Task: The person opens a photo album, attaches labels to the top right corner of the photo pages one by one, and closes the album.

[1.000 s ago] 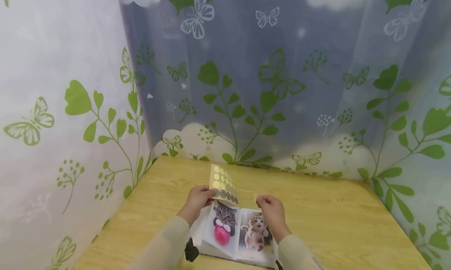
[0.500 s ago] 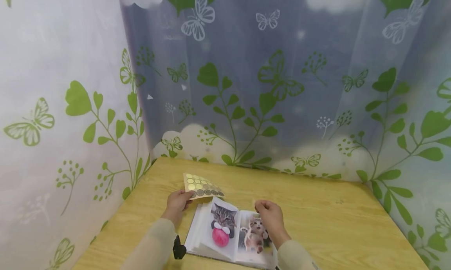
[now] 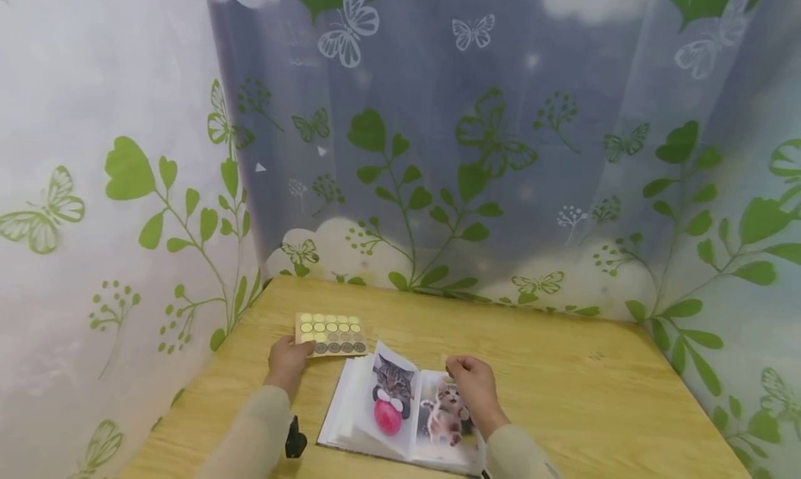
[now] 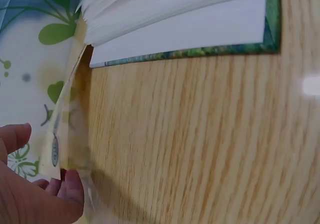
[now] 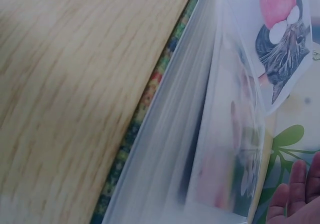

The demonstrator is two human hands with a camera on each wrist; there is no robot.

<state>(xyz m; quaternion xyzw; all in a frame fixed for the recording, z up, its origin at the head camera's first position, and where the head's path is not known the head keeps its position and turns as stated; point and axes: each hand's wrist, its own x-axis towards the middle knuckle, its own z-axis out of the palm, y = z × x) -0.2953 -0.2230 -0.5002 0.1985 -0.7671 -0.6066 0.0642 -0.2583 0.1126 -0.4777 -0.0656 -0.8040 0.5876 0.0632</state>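
Head view: leaf-and-butterfly curtain [image 3: 438, 152] across the whole back, from 9 round to 3 o'clock. Below it, wooden table [image 3: 563, 382], filling the lower half. Open photo album [image 3: 400, 416] flat on the table at 6 o'clock, cat-with-pink-ball picture on the raised left page, kitten picture on the right page. Sticker sheet [image 3: 330, 334] of gold dots lying on the table at 11 o'clock of the album, just beside its far left corner. Left hand [image 3: 288, 361] at the near left corner of that sheet, grip pinched on its edge, fingers curled. Right hand [image 3: 472, 385] over the album's right page at its far edge, fingers curled inward, grip closed round something pale and tiny at the fingertips; too small to name. Small black device [image 3: 295, 439] at the left wrist, at 9 o'clock of the album.

Left wrist view: sheet edge-on between thumb and fingers [image 4: 70, 186], album's green-patterned cover [image 4: 200, 51] at 12 o'clock. Right wrist view: album pages fanned, fingertips [image 5: 300, 184] at 4 o'clock.
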